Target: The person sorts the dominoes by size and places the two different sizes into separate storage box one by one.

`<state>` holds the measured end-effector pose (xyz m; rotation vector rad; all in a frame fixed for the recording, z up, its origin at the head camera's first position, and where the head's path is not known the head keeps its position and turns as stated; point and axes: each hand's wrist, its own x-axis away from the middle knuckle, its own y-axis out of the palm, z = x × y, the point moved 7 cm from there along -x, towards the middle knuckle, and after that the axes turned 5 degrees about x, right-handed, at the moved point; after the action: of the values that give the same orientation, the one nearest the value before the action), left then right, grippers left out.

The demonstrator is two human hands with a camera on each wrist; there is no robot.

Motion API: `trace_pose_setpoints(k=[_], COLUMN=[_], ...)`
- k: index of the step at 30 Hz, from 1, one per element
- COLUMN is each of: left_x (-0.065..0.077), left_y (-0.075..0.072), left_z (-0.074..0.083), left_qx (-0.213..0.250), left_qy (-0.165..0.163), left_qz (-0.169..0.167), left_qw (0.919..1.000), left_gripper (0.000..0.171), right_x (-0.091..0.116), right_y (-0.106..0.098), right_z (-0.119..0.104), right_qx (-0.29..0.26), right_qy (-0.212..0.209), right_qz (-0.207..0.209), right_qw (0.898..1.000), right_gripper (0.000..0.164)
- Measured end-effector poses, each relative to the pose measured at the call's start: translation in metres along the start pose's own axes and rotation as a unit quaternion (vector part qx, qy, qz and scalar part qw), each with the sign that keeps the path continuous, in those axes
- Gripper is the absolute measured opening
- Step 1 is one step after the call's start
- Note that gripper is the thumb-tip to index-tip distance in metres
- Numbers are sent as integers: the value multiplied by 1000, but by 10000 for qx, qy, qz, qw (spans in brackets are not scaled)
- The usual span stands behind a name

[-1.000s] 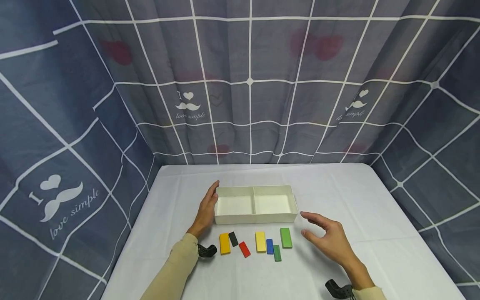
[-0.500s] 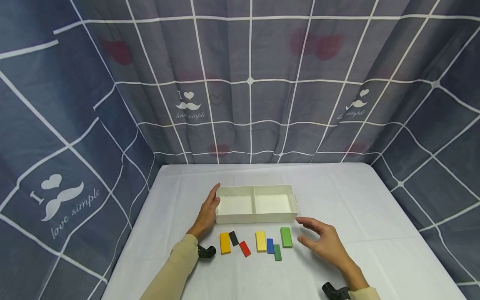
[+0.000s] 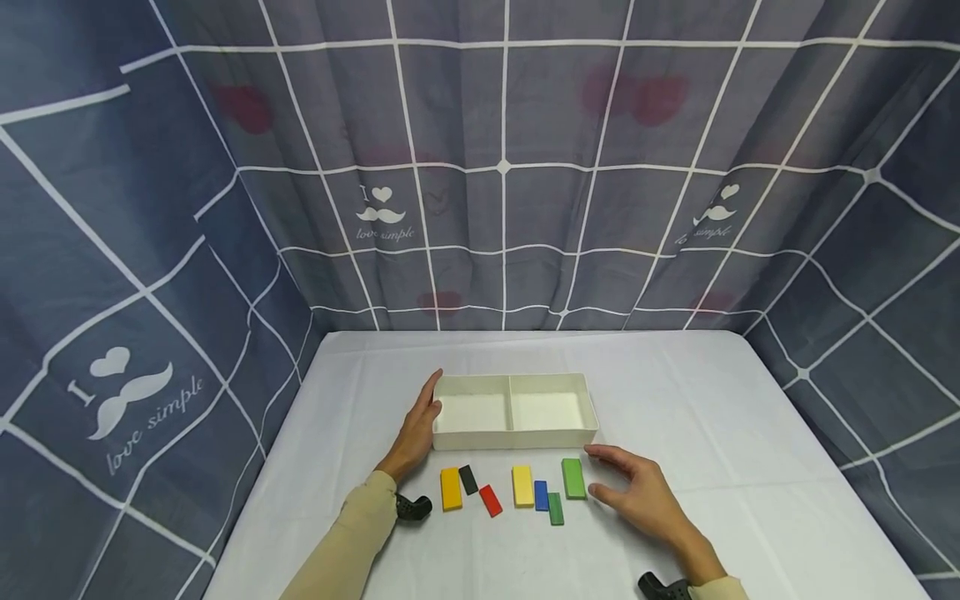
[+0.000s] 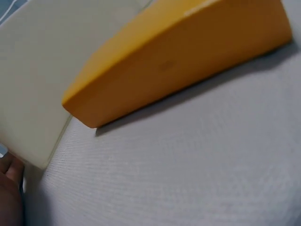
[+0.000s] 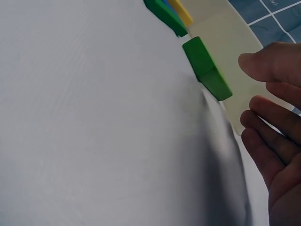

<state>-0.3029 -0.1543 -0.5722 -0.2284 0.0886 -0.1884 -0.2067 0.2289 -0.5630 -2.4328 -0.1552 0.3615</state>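
A white two-compartment box point(image 3: 514, 438) sits on the table with nothing inside. My left hand point(image 3: 415, 429) rests along its left end, fingers extended. My right hand point(image 3: 637, 492) hovers just right of a light green block point(image 3: 573, 479), thumb and fingers apart, nothing between them. In the right wrist view this block point(image 5: 205, 66) lies beyond the thumb tip. Left of it, in front of the box, lie a dark green block point(image 3: 556, 509), a blue block point(image 3: 541, 496), a yellow block point(image 3: 522, 487), a red block point(image 3: 491, 501), a black block point(image 3: 468, 479) and an orange-yellow block point(image 3: 451, 489).
A white cloth covers the table point(image 3: 660, 375). Grey-blue curtains point(image 3: 465, 208) with white grid lines enclose its back and both sides. Dark wrist-worn devices show at both cuffs, the left device point(image 3: 413, 507) close to the orange-yellow block.
My right hand has moved left and slightly nearer the front, from beside the box's right corner to beside the light green block. My left hand stays at the box's left end.
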Motion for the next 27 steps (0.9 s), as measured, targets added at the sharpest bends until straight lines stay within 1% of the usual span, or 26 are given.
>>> trace_pose_setpoints(k=[7, 10, 15, 18, 22, 27], left_x=[1, 1, 0, -1, -1, -1], left_y=[2, 2, 1, 1, 0, 1], left_z=[-1, 0, 1, 0, -1, -2], left_qx=[-35, -51, -128, -133, -78, -18], left_qy=[0, 21, 76, 83, 84, 137], left_qz=[94, 111, 113, 136, 148, 137], left_qw=[9999, 9999, 9998, 9998, 9998, 9998], left_gripper=[65, 65, 64, 63, 63, 62], right_x=[2, 2, 1, 0, 0, -1], right_y=[8, 9, 11, 14, 15, 14], right_z=[5, 6, 6, 6, 5, 2], right_qx=[-129, -142, -135, -43, 118, 370], right_qy=[193, 197, 84, 36, 206, 96], right_qz=[-290, -316, -418, -574, -748, -758], right_qw=[9993, 9992, 9990, 9983, 9969, 9964], right_gripper=[66, 68, 70, 71, 74, 72])
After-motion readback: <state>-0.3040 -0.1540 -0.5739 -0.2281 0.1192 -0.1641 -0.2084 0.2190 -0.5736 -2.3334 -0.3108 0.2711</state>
